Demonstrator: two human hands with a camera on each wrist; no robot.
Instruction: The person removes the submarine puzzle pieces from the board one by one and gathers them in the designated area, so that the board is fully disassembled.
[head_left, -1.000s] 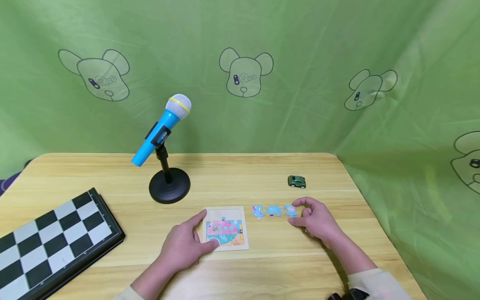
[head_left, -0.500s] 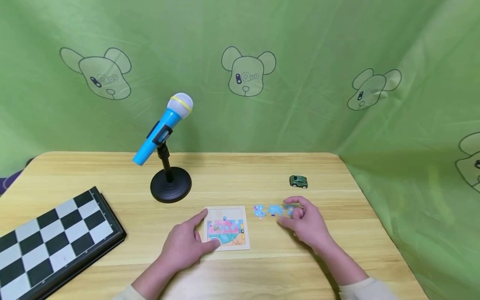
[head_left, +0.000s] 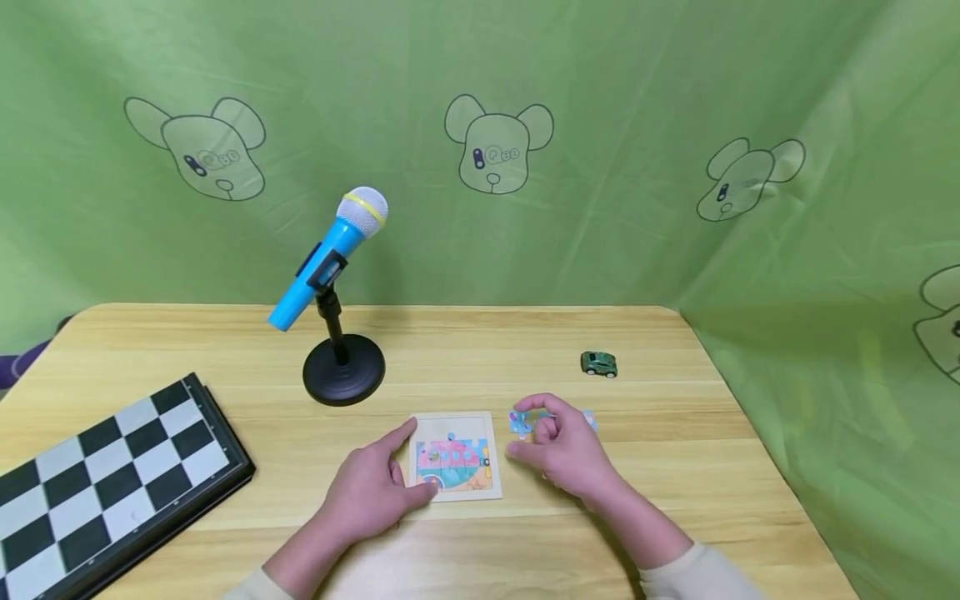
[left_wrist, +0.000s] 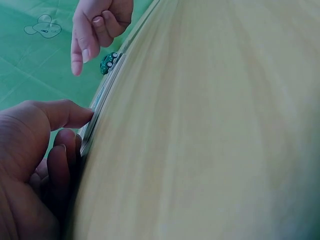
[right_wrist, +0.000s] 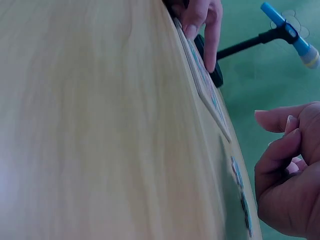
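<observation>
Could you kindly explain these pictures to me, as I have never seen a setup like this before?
There is no machine here: a person works with two bare hands. The wide picture comes from a camera on the person's head; the two smaller ones come from cameras on the left and right wrists.

On the wooden table lie a framed puzzle and loose puzzle pieces beside it, partly hidden in the head view. Around them are a small green toy car, a blue microphone on a black stand, and a checkered board.

The left hand rests its fingers on the puzzle's frame. The right hand hovers over the loose pieces, with nothing visible in its fingers.
</observation>
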